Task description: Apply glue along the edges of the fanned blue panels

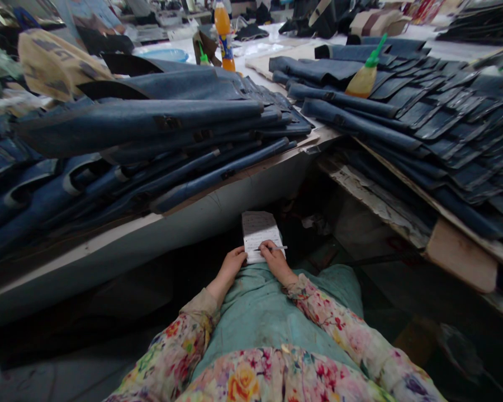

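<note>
A small white notepad (pixel 257 231) with handwritten lines rests on my lap, over teal cloth (pixel 260 312). My left hand (pixel 231 264) grips the pad's lower left edge, fingers curled round it. My right hand (pixel 274 258) is closed on a thin pen (pixel 275 248), whose tip lies on the lower part of the page. Both forearms wear floral sleeves.
A table (pixel 218 204) ahead carries a big stack of dark blue denim pieces (pixel 151 139). More denim pieces (pixel 436 111) lie on a board at the right, with a green-capped squeeze bottle (pixel 366 75) on them. An orange drink bottle (pixel 223 33) stands further back.
</note>
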Tool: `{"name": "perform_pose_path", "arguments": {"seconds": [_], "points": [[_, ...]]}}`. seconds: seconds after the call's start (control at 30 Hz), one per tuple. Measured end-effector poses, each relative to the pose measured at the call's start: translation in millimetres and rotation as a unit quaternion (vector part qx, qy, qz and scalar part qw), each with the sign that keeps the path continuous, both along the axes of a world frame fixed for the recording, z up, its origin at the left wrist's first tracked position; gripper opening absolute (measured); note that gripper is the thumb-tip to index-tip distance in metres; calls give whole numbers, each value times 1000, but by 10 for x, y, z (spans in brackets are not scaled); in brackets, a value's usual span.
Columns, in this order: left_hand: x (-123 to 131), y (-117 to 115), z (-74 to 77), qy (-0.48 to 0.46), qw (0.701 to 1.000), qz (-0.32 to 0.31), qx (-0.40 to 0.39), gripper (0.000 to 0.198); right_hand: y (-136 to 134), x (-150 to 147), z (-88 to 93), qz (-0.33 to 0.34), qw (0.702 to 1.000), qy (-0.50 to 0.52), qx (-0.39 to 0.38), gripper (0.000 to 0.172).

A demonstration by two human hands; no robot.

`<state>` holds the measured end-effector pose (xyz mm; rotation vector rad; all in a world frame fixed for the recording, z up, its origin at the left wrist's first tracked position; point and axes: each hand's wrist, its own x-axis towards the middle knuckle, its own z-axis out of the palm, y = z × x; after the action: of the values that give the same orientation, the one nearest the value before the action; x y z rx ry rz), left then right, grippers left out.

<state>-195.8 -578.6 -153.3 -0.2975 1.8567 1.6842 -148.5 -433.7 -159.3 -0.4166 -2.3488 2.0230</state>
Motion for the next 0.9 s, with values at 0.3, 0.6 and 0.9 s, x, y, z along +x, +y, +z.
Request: {"name": "perform_pose_path", "arguments": {"seconds": [0.3,0.6,0.9], "points": [[11,8,68,-2,1000,2,2,37,4,-4,3,-3,1000,-7,2,25],[10,9,64,0,1000,3,1,38,3,7,9,10,1000,-1,2,25],[11,3,52,4,1000,0,-1,39,-5,1,-18,14,1000,3,6,23]]}}
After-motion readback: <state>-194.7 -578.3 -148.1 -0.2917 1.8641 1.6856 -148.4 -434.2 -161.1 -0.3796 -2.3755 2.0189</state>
